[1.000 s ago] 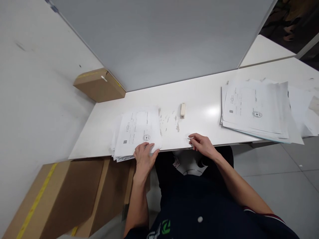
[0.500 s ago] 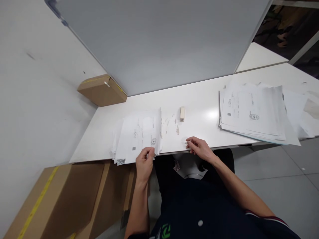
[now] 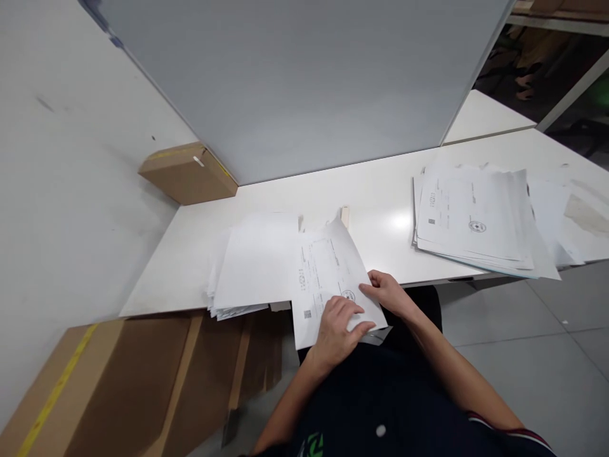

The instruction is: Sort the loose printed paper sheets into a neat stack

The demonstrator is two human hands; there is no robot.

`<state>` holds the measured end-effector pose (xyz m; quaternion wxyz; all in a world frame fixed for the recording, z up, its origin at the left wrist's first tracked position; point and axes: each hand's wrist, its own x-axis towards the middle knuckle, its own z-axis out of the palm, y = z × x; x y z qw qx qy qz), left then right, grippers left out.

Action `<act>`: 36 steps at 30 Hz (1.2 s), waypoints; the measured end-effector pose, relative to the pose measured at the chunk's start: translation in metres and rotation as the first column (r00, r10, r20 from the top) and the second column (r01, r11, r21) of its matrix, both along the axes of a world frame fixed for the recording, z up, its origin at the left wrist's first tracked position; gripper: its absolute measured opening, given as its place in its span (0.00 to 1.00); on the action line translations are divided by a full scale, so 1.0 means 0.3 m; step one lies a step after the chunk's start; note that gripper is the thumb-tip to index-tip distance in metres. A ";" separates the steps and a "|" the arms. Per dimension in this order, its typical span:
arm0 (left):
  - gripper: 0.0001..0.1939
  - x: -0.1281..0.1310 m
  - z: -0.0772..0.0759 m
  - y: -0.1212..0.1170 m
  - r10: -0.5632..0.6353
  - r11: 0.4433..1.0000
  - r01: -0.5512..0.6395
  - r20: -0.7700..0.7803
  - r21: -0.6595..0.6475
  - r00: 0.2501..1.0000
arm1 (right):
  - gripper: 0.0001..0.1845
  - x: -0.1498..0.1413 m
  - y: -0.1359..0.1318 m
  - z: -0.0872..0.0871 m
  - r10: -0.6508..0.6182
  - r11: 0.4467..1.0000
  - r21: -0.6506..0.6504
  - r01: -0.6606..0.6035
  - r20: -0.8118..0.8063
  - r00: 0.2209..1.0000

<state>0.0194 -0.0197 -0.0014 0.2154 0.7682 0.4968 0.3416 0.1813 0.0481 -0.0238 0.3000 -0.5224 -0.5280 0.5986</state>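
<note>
My left hand [image 3: 340, 327] grips the near edge of a printed sheet [image 3: 328, 270] with a round stamp and a small code square on it. The sheet hangs partly over the front edge of the white desk [image 3: 380, 190]. My right hand [image 3: 387, 292] pinches the same sheet at its right edge. Left of the sheet lies a stack of papers [image 3: 252, 263] with a blank page on top. A small beige stapler [image 3: 345, 214] stands behind the sheet, mostly hidden by it.
A second, wider pile of printed papers [image 3: 476, 219] lies at the right of the desk. A grey partition panel [image 3: 295, 82] rises behind the desk. A brown cardboard box [image 3: 188, 171] sits at the back left, and flat cardboard [image 3: 128, 381] leans under the desk.
My left hand has lifted the top printed sheet off the left stack and carried it right, toward my body. My right hand has taken hold of its right edge. A blank page now tops the stack.
</note>
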 end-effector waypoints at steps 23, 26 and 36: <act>0.20 -0.098 -0.160 0.016 0.700 0.611 0.112 0.601 -0.784 0.385 | 0.16 0.304 -0.108 -0.033 -0.181 0.955 -0.238 0.176 0.002 0.983; 0.22 -0.100 -0.158 0.019 0.705 0.587 0.091 0.563 -0.804 0.432 | 0.16 0.322 -0.110 -0.040 -0.216 0.950 -0.230 0.212 0.008 0.976; 0.16 -0.085 -0.197 0.016 0.709 0.627 -0.006 0.567 -0.779 0.420 | 0.15 0.346 -0.116 -0.051 -0.305 0.938 -0.114 0.326 0.173 0.937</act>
